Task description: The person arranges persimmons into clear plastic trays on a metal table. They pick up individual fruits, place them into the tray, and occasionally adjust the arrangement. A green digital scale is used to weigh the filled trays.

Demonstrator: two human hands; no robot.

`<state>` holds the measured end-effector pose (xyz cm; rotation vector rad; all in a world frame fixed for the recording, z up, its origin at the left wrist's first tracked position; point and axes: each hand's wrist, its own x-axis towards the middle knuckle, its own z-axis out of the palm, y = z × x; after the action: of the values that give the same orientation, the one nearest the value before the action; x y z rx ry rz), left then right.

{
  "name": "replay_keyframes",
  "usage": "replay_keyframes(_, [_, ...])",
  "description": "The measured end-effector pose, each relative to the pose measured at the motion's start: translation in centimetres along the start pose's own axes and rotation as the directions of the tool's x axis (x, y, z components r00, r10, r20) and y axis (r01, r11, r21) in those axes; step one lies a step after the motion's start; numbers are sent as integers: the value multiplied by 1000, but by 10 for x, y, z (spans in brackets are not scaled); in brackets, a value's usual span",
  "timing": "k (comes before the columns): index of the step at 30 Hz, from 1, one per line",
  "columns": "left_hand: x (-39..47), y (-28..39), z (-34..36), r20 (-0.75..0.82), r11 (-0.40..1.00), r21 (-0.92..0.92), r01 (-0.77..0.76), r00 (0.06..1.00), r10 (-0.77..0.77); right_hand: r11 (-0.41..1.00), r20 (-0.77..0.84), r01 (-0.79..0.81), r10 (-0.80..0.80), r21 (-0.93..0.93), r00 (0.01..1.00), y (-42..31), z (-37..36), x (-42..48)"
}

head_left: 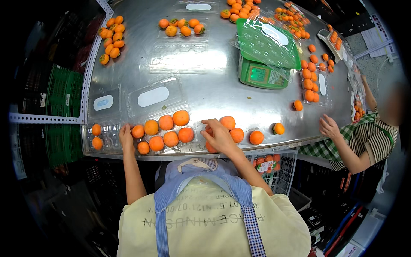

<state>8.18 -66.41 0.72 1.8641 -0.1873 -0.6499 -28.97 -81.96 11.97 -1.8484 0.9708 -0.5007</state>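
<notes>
A clear plastic fruit tray (192, 112) lies at the table's near edge, with two rows of orange persimmons (166, 122) in its cups. My left hand (127, 138) is at the tray's left end, fingers bent at its edge beside the end persimmon. Just right of the tray, my right hand (219, 136) is over loose persimmons, thumb and forefinger apart. It partly hides two fruits, one of them showing between thumb and forefinger; whether it grips one is hidden. More loose persimmons (237, 135) lie to its right. Left of my left hand, another clear tray (110, 136) holds two persimmons.
A green digital scale (263, 75) bears clear plastic lids (257, 38). Labelled lids (153, 96) lie beyond the tray. A filled tray (176, 27) and persimmon piles (112, 40) stand farther back. At right, a co-worker's hand (330, 127) hovers by the table edge (289, 144). A perforated metal post (91, 70) borders the left.
</notes>
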Motion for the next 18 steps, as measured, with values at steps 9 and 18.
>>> replay_keyframes(9, [-15, 25, 19, 102, 994, -89, 56, 994, -47, 1000, 14, -26, 26, -2, 1000, 1, -4, -3])
replay_keyframes(18, [-16, 26, 28, 243, 980, -148, 131, 966, -92, 999, 35, -13, 14, -37, 999, 0, -7, -5])
